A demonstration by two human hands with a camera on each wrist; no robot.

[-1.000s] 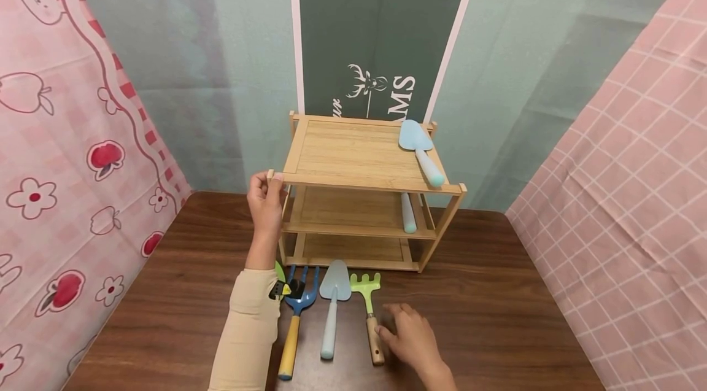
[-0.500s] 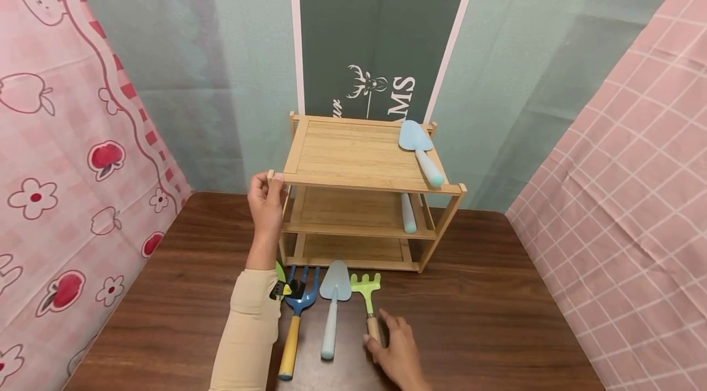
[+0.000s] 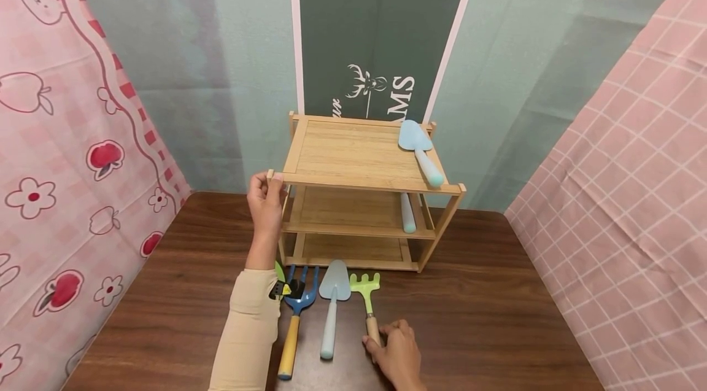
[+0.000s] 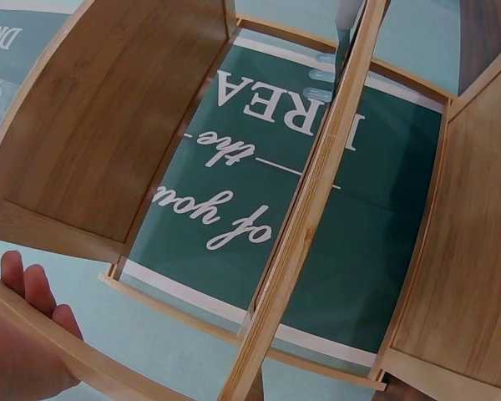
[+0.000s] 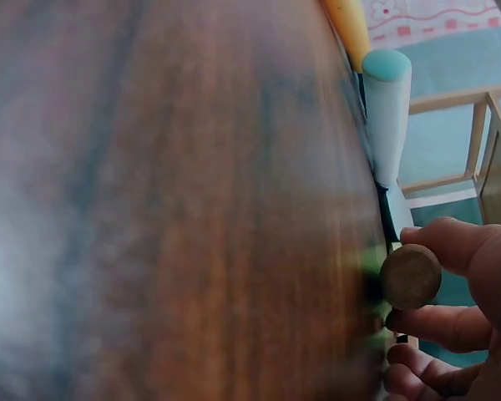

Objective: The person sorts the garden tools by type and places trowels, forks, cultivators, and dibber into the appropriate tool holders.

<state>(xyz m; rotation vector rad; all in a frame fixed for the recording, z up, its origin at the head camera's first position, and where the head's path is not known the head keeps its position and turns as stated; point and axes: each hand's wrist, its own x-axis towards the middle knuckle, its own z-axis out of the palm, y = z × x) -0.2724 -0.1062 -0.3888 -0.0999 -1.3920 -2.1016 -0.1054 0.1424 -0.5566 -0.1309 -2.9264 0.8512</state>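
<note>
My left hand point(image 3: 266, 197) grips the top front-left corner of a three-tier wooden rack point(image 3: 353, 179); in the left wrist view its fingers point(image 4: 38, 288) curl around the frame. Low in the head view, my right hand point(image 3: 400, 351) pinches the wooden handle of a green hand rake point(image 3: 366, 285), which lies with its tines toward the rack. The right wrist view shows the round handle end point(image 5: 411, 277) between thumb and fingers. Left of it lie a pale blue trowel point(image 3: 335, 283) and a blue garden fork point(image 3: 302, 300) with a yellow handle.
Another pale blue trowel point(image 3: 415, 136) lies on the rack's top right. A tool's white handle point(image 3: 407, 213) juts from the middle shelf, with pale blue prongs point(image 4: 320, 83) in the left wrist view. My left sleeve partly covers a green tool point(image 3: 280, 271). Curtains surround the brown table point(image 3: 486, 305).
My right hand has moved left onto the rake's handle and closed its fingers around it. The left hand and the rack have stayed put.
</note>
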